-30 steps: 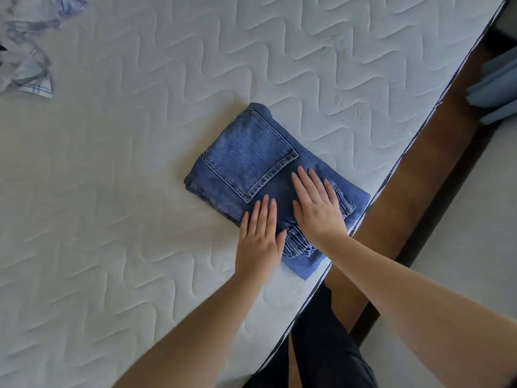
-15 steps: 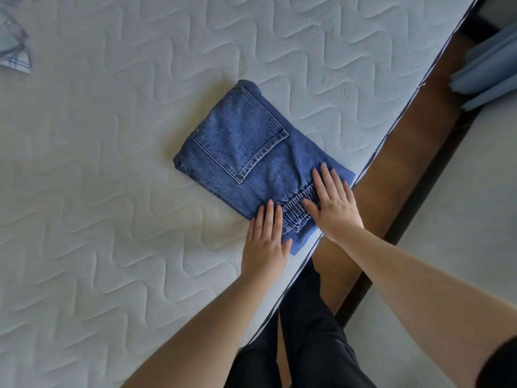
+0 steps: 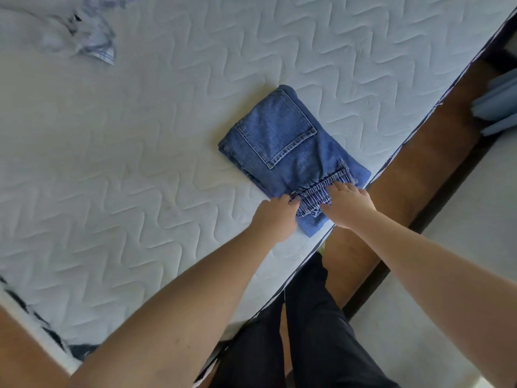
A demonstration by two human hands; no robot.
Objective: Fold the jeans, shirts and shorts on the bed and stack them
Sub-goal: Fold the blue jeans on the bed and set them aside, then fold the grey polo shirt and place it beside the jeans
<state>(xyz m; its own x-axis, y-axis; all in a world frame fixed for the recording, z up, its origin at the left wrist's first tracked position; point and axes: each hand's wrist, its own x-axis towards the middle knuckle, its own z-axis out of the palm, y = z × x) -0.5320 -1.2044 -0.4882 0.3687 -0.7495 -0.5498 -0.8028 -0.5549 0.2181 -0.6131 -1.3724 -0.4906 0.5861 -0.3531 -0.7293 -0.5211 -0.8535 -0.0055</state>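
Both hands have drawn back from the top of the folded denim to its near edge, and the fingers that lay flat and spread a second ago are now curled. The left hand [image 3: 275, 218] has its fingertips tucked in at the near-left corner of the bundle, and the right hand [image 3: 347, 204] curls over the gathered waistband [image 3: 321, 193] at the near-right side. They appear to grip that edge, though whether the fingers reach under the lower layers is hidden. The two hands sit close together, with only the bunched waistband between them.

That shift from pressing to gripping suggests the smoothing is done and the bundle is about to be lifted or slid, so this garment looks folded and ready for stacking.

The folded jeans [image 3: 282, 147] lie just beyond the hands as a compact rectangle, back pocket facing up, its near corner right at the edge of the mattress [image 3: 140, 163] where the person stands. The denim has stayed in place on the quilted surface while the hands moved.

Farther out, well apart at the far-left corner of the view, a crumpled pale shirt [image 3: 92, 37] lies unfolded, blurred by head motion, so more folding remains. Off the bed to the right, some blue fabric [image 3: 498, 105] shows at the frame edge
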